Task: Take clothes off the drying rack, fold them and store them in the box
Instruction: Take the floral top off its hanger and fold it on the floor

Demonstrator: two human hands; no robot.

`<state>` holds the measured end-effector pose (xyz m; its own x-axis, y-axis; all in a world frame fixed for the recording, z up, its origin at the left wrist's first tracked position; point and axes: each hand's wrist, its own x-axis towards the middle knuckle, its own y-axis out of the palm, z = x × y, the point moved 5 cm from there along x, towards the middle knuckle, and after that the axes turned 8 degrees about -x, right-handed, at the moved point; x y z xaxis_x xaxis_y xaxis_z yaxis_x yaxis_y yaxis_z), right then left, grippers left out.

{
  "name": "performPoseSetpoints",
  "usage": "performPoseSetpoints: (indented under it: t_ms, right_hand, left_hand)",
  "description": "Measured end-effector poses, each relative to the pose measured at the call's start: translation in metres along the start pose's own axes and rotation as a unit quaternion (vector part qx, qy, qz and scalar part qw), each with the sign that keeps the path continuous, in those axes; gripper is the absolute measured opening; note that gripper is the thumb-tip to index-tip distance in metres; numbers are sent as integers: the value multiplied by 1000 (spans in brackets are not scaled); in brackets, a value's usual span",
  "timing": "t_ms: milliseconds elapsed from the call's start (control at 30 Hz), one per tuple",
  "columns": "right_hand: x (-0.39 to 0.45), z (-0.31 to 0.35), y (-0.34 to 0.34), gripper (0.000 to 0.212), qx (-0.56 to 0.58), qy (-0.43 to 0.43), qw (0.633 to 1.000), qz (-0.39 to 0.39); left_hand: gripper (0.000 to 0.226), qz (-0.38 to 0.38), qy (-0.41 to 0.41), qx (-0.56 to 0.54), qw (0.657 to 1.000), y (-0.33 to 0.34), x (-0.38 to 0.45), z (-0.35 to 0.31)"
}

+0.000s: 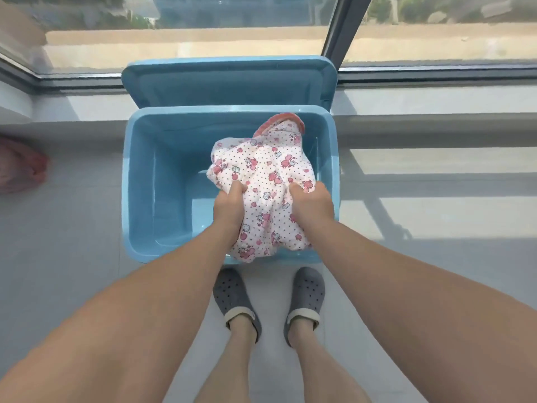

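Observation:
A blue plastic box [145,181] stands open on the floor in front of my feet. A bundled white garment [267,170] with pink prints, dots and a pink trim sits in the box's right half, reaching over the near rim. My left hand [229,207] grips the bundle's left side. My right hand [312,205] grips its right side. Both hands' fingers are buried in the cloth. The left half of the box shows bare blue bottom.
The box's blue lid [229,82] leans upright behind it against the window sill [436,103]. A pink cloth [20,170] shows blurred at the left edge. My feet in grey perforated clogs [235,298] stand just before the box on pale floor tiles.

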<state>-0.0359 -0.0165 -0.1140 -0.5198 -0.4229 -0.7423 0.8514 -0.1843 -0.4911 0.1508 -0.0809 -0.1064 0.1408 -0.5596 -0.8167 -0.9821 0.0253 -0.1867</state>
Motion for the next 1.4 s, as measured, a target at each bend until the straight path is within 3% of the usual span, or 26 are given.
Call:
performPoseSetpoints:
  t_ms: [100, 200, 300, 533, 600, 700, 767, 933, 1000, 1133, 1233, 1333, 1400]
  right_hand:
    - [44, -6, 24, 64, -97, 33, 995, -21]
    - [76, -21, 46, 65, -217, 0, 976, -33]
    - [112, -37, 73, 70, -378, -138, 912, -76]
    - [158, -78, 132, 51, -599, -172, 782, -9]
    - [159, -81, 139, 48, -594, -193, 780, 29]
    - [165, -89, 143, 57, -600, -198, 769, 92]
    - [172, -96, 147, 65, -611, -184, 761, 116]
    - [185, -109, 161, 59, -604, -160, 776, 88]
    - [183, -111, 164, 63, -600, -151, 781, 82]
    - [168, -103, 153, 58, -615, -167, 768, 64]
    - [152, -99, 144, 38, -593, -173, 780, 103]
    - [149, -117, 140, 24, -576, -109, 787, 192]
    - [153, -122, 138, 15, -586, -87, 778, 207]
  left_hand:
    - [36, 9, 11, 34, 999, 19, 43, 11]
    - [23, 39, 37, 57, 997, 37, 92, 32]
    - [23, 59, 20, 57, 996, 50, 147, 65]
    - [25, 107, -157, 45, 981, 58, 218, 141]
    - [49, 113, -180, 45, 976, 48, 227, 149]
    - [86, 77, -145, 137, 977, 33, 243, 151]
    - [94, 63, -133, 173, 974, 31, 247, 151]
    - [91, 35, -128, 233, 963, 40, 257, 162]
    - [88, -8, -110, 262, 959, 36, 250, 161]
    - [50, -150, 90, 339, 924, 24, 226, 138]
    - [20, -36, 136, 300, 944, 41, 210, 124]
    - [21, 120, 30, 357, 926, 58, 208, 140]
    - [17, 168, -21, 394, 903, 61, 213, 155]
